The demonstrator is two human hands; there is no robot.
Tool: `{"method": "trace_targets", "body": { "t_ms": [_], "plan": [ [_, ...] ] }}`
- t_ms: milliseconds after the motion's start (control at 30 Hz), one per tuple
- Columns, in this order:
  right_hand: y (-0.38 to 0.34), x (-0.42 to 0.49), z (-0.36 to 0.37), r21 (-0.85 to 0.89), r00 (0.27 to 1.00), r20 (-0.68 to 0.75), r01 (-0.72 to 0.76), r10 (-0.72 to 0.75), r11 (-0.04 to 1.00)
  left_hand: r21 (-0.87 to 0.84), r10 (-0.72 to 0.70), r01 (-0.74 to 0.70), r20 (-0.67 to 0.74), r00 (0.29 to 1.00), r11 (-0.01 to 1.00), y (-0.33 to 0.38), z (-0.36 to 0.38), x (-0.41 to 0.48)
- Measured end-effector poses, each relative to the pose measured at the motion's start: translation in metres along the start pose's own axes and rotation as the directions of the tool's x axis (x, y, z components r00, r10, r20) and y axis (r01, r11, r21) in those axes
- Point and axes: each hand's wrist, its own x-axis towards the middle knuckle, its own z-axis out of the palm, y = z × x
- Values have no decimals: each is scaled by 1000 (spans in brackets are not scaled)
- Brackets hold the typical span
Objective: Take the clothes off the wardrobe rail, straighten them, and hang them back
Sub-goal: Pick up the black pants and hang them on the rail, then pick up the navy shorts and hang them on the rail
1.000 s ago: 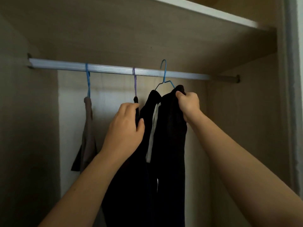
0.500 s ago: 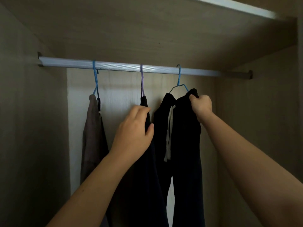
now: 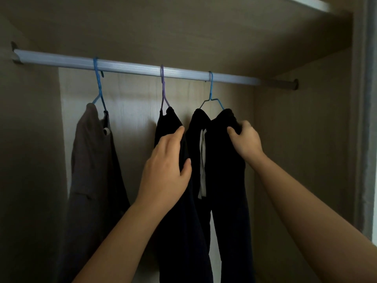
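Three garments hang from the pale wardrobe rail (image 3: 130, 67). At the left a grey-brown garment (image 3: 91, 160) hangs on a blue hanger (image 3: 99, 86). In the middle a black garment (image 3: 183, 231) hangs on a purple hanger (image 3: 163, 88); my left hand (image 3: 165, 172) grips its upper edge. At the right black trousers with a white drawstring (image 3: 228, 190) hang on a second blue hanger (image 3: 211, 92); my right hand (image 3: 244, 139) pinches their top right shoulder.
The wardrobe's left side wall (image 3: 28, 160) and right side wall (image 3: 302, 160) close in the rail. A shelf board (image 3: 183, 27) runs overhead. The door frame (image 3: 365, 119) stands at the far right.
The right blue hanger's hook has come down onto the rail. Both hands have slid a little lower on the black garments. The view has shifted so more of the grey-brown garment shows.
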Motion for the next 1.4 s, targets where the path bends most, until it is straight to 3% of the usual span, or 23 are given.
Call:
{"method": "trace_targets", "body": {
  "t_ms": [167,333,567,700,933,1133,1233,1333,1400],
  "plan": [
    [41,-73,-5,-32,999,34,25,-24,999,-59,-40,39,-14,999,998,6,17,-41],
    [72,-153,-17,-132,995,-4,101,-102,986,-122,-162,165,36,986,979,16,44,-95],
    [138,-280,-15,-287,963,242,-47,120,957,-58,-277,284,106,955,957,16,61,-199],
    [180,-355,-3,-426,822,429,-181,375,886,2,-361,370,221,906,929,6,60,-274],
    [222,-447,29,-624,484,622,-166,615,763,207,-635,617,445,632,759,-16,34,-403],
    [227,-494,65,-654,270,743,97,613,750,470,-801,676,502,325,568,-19,-24,-491],
    [220,-514,87,-611,140,790,254,596,750,589,-887,686,422,190,427,-15,-65,-536],
    [204,-535,112,-510,26,843,358,538,782,660,-961,704,249,124,262,-3,-110,-568],
    [190,-548,131,-407,-38,887,409,461,817,660,-994,750,103,-38,40,4,-137,-584]
  ]
}}
